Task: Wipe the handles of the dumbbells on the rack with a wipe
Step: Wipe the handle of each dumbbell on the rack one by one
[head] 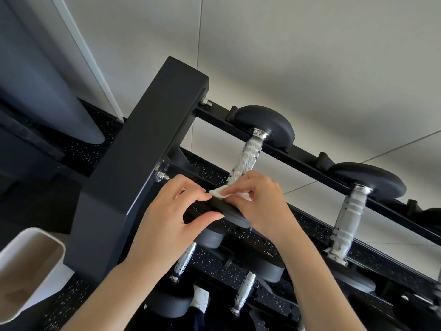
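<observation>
Where things stand: while both hands meet over the top tier of the rack, I judge the wipe is being readied, not yet on metal.
Wipe: small, white, crumpled, at centre frame, just at the near end of the knurled handle of the first dumbbell.
Left grip: my left hand has its fingers curled, fingertip and thumb pinching the wipe's left edge.
Right grip: my right hand is curled too, thumb and fingers pinching the wipe's right side.
Second dumbbell: its handle lies toward 3 o'clock, on the same tier, well apart from the hands.
Lower tier: more dumbbells sit toward 6 o'clock, below the hands.
Handling of the wipe: I expect it to be limp, light and probably damp; it will bunch, so I would spread it and wrap it round the handle.
Handling of the handle: stiff steel, knurled, likely to snag the wipe; the dumbbell looks heavy enough to stay put.
Where to hold: round the middle of the handle, between the black heads.
Bin: a pale bin stands at 8 o'clock on the floor.
</observation>
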Tool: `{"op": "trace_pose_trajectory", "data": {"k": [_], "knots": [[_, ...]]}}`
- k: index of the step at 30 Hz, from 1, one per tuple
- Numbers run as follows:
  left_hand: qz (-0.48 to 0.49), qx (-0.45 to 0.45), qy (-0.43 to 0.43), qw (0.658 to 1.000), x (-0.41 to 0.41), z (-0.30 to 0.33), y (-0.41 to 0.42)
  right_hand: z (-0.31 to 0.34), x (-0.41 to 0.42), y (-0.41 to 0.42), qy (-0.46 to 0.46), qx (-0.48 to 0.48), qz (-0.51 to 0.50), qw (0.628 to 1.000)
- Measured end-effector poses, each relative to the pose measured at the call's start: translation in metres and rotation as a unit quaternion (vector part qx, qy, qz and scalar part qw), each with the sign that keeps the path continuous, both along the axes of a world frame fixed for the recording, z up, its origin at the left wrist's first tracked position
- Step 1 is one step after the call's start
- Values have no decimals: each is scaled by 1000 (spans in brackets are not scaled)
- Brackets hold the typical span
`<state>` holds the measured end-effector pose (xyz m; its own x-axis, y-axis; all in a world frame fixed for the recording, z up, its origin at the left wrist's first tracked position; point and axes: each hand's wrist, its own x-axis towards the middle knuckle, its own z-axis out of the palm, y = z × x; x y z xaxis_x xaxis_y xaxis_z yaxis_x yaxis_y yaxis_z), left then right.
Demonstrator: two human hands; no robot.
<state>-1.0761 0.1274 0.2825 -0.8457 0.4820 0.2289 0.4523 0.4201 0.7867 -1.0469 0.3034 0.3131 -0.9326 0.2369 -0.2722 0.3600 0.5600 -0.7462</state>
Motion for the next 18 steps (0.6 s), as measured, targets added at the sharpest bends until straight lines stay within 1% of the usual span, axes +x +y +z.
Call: {"op": "trace_pose_trajectory", "data": {"k": [3, 7, 11, 15, 18], "knots": [[-2, -2, -3, 1000, 0, 1, 0, -5, 7, 3, 15, -17, -32, 999], [-4, -1, -3, 1000, -1, 1, -1, -17, 21, 11, 7, -109, -124, 986], [-4, 7, -3, 1000, 0, -2, 0, -23, 23, 10, 12, -143, -170, 975], [-1, 3, -10, 1000, 1, -1, 0, -27, 25, 5, 49, -157, -226, 960], [-1, 2, -10, 1000, 1, -2, 0, -29, 22, 1, 86, -184, -279, 939]]}}
